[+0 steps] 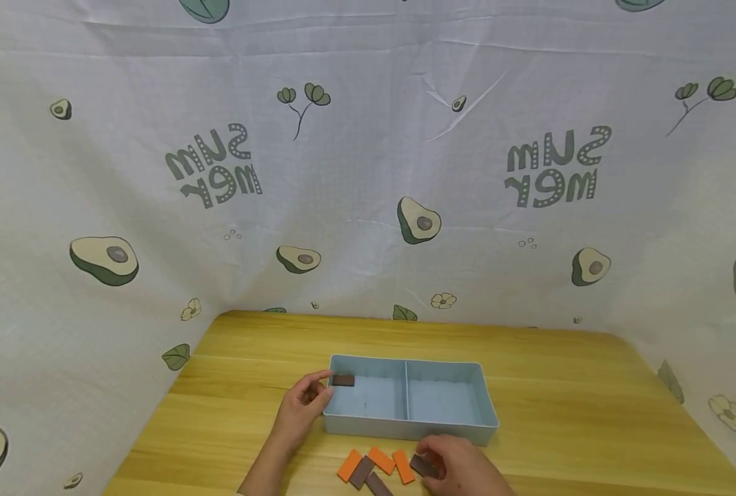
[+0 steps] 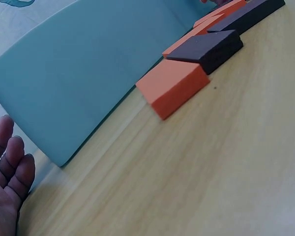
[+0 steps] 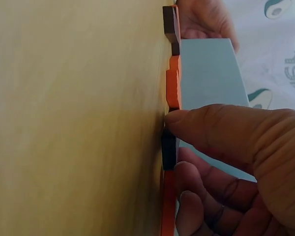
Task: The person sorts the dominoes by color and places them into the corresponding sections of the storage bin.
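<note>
My right hand (image 1: 464, 468) pinches a dark brown block (image 1: 424, 466) between thumb and fingers, low over the table at the right end of a row of blocks. The right wrist view shows the thumb (image 3: 211, 129) on that block, with an orange block (image 3: 167, 204) under the fingers. At the left end of a blue-grey box (image 1: 411, 428), my left hand (image 1: 302, 406) touches the rim with index finger and thumb, its other fingers loosely bent. Just inside that rim lies one dark brown block (image 1: 343, 380), in the left compartment.
In front of the box lie orange blocks (image 1: 349, 466) and dark brown blocks (image 1: 362, 472), some touching. A divider (image 1: 406, 390) splits the box into two compartments. Behind the wooden table (image 1: 566, 399) hangs a white printed cloth (image 1: 368, 172), which also runs along both sides.
</note>
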A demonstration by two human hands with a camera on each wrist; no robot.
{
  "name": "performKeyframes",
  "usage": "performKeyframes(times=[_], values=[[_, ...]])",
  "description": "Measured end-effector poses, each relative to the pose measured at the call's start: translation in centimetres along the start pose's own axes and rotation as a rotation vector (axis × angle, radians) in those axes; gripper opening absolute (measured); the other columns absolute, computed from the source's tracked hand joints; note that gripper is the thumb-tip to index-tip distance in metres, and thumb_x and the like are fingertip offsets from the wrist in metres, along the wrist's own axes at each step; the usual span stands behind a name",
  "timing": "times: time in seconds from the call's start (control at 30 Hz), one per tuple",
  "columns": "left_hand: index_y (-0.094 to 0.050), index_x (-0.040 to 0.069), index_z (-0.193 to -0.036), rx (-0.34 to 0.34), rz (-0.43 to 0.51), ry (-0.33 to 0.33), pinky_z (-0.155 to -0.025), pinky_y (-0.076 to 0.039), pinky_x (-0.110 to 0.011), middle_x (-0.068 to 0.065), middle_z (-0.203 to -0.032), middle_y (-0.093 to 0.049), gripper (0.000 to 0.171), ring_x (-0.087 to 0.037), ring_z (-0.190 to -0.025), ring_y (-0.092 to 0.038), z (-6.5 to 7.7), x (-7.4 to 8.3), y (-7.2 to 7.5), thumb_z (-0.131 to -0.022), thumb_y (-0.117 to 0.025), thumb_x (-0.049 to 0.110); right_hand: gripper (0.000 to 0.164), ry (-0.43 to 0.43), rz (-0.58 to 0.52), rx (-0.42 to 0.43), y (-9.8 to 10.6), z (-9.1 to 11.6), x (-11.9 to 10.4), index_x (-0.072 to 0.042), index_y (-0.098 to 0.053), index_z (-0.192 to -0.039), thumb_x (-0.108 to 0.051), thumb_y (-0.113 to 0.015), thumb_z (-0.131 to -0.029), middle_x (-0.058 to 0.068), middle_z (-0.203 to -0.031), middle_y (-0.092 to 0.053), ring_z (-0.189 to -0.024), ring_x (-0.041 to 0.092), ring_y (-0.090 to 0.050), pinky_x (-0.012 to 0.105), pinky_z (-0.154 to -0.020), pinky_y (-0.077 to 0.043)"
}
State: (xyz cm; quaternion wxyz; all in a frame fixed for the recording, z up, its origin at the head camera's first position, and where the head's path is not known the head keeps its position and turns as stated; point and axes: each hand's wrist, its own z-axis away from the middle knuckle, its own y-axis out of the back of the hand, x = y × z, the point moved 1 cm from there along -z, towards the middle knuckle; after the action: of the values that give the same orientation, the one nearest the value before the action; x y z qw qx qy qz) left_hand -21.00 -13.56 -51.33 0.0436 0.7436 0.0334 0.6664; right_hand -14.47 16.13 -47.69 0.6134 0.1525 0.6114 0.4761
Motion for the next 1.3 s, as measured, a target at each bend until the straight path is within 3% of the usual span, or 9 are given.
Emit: performKeyframes(times=[0.27,0.57,0.97,1.3], values=[[-0.070,0.008,-0.126,-0.001,0.016,0.009,-0.065,-0.043,-0.020,0.000,-0.088,-0.059,0.033,-0.008,-0.073,-0.052,0.0,0.0,0.0,-0.094,-0.073,0.015,0.024,-0.050,0.062,-0.019,0.3,0.3,-0.7,-0.017,-0.071,-0.101,-0.016,-0.084,-0.082,-0.007,-0.087,-0.064,-0.075,0.009,-0.053,0.032,-0.069,-0.050],[-0.069,0.005,-0.126,-0.008,0.014,-0.005,-0.065,-0.044,-0.020,0.000,-0.088,-0.058,0.033,-0.007,-0.073,-0.052,0.0,0.0,0.0,-0.094,-0.073,0.014,0.023,-0.035,-0.003,-0.032,0.6,0.5,-0.7,-0.015,-0.071,-0.105,-0.012,-0.081,-0.084,-0.007,-0.086,-0.065,-0.074,0.009,-0.053,0.030,-0.069,-0.050],[-0.069,0.006,-0.126,-0.001,0.010,0.003,-0.066,-0.044,-0.020,-0.001,-0.089,-0.058,0.034,-0.008,-0.074,-0.052,0.0,-0.1,0.0,-0.094,-0.073,0.015,0.021,0.001,-0.062,0.045,1.5,0.7,-0.7,-0.017,-0.071,-0.104,-0.016,-0.081,-0.086,-0.006,-0.094,-0.068,-0.078,0.010,-0.057,0.031,-0.070,-0.054],[-0.070,0.008,-0.126,0.006,0.014,0.013,-0.065,-0.044,-0.020,0.000,-0.088,-0.058,0.033,-0.008,-0.073,-0.052,0.1,0.0,0.0,-0.094,-0.074,0.014,0.024,0.055,-0.142,0.122,2.2,1.2,-1.7,-0.012,-0.071,-0.107,-0.022,-0.081,-0.088,0.000,-0.101,-0.071,-0.082,0.008,-0.061,0.029,-0.074,-0.059]])
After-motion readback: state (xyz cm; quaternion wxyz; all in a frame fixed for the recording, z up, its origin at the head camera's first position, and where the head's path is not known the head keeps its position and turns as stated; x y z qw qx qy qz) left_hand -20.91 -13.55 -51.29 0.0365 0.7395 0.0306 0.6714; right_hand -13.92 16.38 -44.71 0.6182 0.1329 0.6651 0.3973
